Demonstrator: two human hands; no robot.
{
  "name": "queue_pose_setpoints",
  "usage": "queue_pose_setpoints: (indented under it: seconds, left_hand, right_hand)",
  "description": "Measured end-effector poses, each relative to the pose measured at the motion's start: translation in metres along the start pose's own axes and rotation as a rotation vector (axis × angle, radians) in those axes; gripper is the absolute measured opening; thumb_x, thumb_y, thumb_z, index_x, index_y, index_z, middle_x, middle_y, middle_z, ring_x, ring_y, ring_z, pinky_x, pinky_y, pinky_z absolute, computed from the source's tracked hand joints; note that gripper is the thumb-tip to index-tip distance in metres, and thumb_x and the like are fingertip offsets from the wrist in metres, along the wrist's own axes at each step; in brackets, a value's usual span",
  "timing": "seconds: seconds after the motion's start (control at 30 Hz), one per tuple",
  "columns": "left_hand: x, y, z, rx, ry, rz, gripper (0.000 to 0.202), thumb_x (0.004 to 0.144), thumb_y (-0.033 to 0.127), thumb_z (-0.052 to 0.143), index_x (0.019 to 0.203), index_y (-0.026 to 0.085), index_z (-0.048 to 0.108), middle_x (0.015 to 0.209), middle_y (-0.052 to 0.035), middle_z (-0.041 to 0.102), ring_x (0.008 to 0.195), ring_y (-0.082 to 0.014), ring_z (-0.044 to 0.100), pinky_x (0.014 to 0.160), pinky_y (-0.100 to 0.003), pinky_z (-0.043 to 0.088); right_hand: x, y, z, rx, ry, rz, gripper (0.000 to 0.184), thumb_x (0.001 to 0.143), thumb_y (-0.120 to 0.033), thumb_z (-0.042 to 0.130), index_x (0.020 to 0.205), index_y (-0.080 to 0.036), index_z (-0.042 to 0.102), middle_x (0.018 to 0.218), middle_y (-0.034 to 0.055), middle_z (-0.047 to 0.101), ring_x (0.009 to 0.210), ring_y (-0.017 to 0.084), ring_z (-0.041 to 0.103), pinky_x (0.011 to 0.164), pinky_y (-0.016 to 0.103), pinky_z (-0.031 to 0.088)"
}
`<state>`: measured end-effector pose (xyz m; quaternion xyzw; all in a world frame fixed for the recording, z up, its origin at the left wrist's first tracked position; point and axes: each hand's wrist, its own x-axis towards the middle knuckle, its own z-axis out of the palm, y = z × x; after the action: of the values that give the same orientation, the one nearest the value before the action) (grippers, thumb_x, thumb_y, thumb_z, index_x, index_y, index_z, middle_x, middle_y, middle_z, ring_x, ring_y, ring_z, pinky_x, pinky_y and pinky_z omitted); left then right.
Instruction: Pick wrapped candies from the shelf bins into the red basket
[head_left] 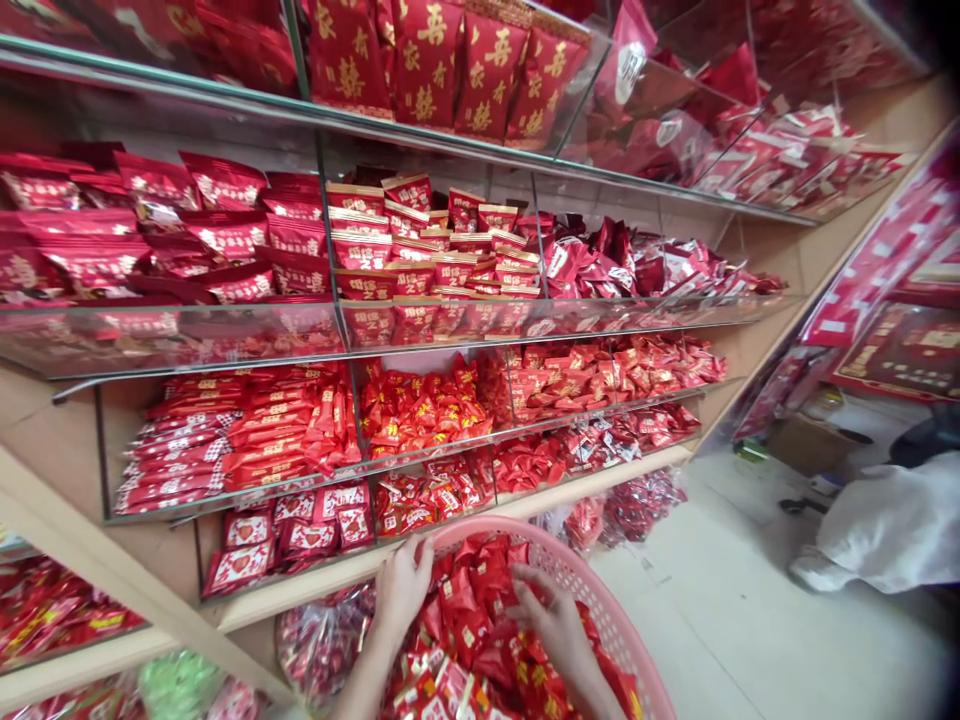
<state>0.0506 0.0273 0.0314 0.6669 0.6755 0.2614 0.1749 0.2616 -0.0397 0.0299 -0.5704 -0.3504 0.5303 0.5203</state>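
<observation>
A pink plastic basket (634, 625) with a perforated wall stands at the bottom middle, heaped with red-wrapped candies (469, 600). At its left rim my left hand (403, 588) is closed, with the fingers bent over the edge; part of the rim is hidden behind this hand and forearm. My right hand (553, 612) hovers over or touches the heap on the right side, its fingers apart and slightly curled. No candy shows between them. Lighter-wrapped pieces (442, 690) lie at the front of the basket.
Glass-fronted shelves (420, 470) rise ahead, their compartments filled with red packets. A wooden ledge (330, 590) runs just behind the basket. Bagged candies (322, 640) sit below it. On the right are a pale tiled floor (720, 620) and white cloth (892, 525).
</observation>
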Motion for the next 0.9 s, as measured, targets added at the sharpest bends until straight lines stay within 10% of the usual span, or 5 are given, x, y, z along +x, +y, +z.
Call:
queue_pose_setpoints:
  seconds: [0.47,0.9]
  left_hand:
    - [0.000,0.001,0.000,-0.018,0.000,-0.012,0.033,0.086,0.040,0.036,0.096,0.023,0.062,0.078,-0.0043,0.069,0.067,-0.0149,0.061,0.062,-0.022,0.036]
    - [-0.001,0.003,-0.002,-0.031,0.015,0.001,0.034,0.087,0.039,0.034,0.092,0.021,0.062,0.080,-0.0047,0.069,0.067,-0.0148,0.062,0.063,-0.022,0.037]
  right_hand:
    - [0.119,-0.056,0.003,-0.718,0.126,-0.585,0.020,0.078,-0.025,0.044,0.090,-0.015,0.057,0.086,0.0070,0.064,0.074,0.016,0.060,0.069,0.026,0.046]
    - [0.169,-0.043,0.012,-1.285,0.227,-0.392,0.028,0.077,-0.004,0.035,0.097,-0.013,0.052,0.098,0.0112,0.058,0.080,0.014,0.058,0.067,0.023,0.038]
